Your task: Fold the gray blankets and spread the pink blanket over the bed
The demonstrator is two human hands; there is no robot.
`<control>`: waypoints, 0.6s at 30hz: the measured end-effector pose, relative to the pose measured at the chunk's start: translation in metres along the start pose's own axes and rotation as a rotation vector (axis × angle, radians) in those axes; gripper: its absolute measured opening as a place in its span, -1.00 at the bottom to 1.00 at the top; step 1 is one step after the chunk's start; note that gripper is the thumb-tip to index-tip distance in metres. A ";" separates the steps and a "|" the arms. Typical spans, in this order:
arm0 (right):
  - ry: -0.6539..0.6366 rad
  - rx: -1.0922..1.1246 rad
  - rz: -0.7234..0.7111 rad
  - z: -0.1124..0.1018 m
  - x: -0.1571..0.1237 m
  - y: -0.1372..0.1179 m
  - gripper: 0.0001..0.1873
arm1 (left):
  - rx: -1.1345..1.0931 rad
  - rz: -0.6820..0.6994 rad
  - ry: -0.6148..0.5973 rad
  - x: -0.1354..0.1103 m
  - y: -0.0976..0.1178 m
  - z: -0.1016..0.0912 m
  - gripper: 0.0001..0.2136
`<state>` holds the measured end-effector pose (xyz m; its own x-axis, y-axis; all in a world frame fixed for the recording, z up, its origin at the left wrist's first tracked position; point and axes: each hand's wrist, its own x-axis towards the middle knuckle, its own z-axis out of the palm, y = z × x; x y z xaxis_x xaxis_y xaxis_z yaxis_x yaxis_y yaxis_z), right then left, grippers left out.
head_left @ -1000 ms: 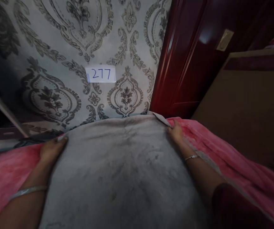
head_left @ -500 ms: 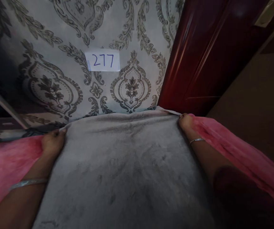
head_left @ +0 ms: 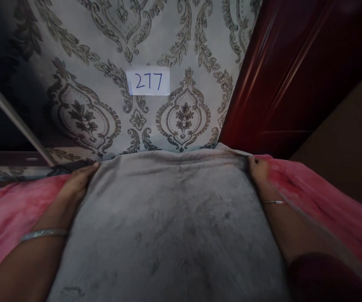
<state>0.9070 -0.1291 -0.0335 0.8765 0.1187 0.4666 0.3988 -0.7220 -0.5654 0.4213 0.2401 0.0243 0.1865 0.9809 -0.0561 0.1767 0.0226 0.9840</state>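
A grey plush blanket with darker smudges and a rumpled far edge spreads in front of me, reaching up to the wall. At its far left corner my left hand is closed on the edge, thumb pointing forward; its other fingers are mostly hidden. My right hand pinches the far right corner, with its fingertips partly out of sight. Pink plush fabric lies outside my right arm, and more pink fabric shows to the left of my left arm.
Patterned wallpaper covers the wall ahead, with a paper label reading 277. A dark red door or panel stands at the right, beside a brown surface. A pale diagonal bar edges a dark area on the left.
The view has swung slightly left, so the wall and label sit further right. My left hand looks flatter, its thumb more stretched out. My right hand stays at its corner.
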 end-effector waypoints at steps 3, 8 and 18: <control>0.014 0.082 0.017 -0.003 0.003 0.000 -0.40 | -0.193 -0.235 -0.219 -0.011 0.006 0.004 -0.85; 0.118 0.325 -0.018 -0.006 0.009 -0.002 -0.41 | -0.395 -0.048 -0.156 -0.027 0.014 0.008 -0.77; -0.093 0.675 0.173 0.012 0.008 0.002 -0.70 | -0.285 0.257 -0.116 -0.003 -0.006 -0.002 -0.38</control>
<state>0.9184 -0.1213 -0.0391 0.9497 0.1206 0.2889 0.3057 -0.1580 -0.9389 0.4182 0.2374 0.0191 0.3002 0.9336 0.1958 -0.1620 -0.1524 0.9750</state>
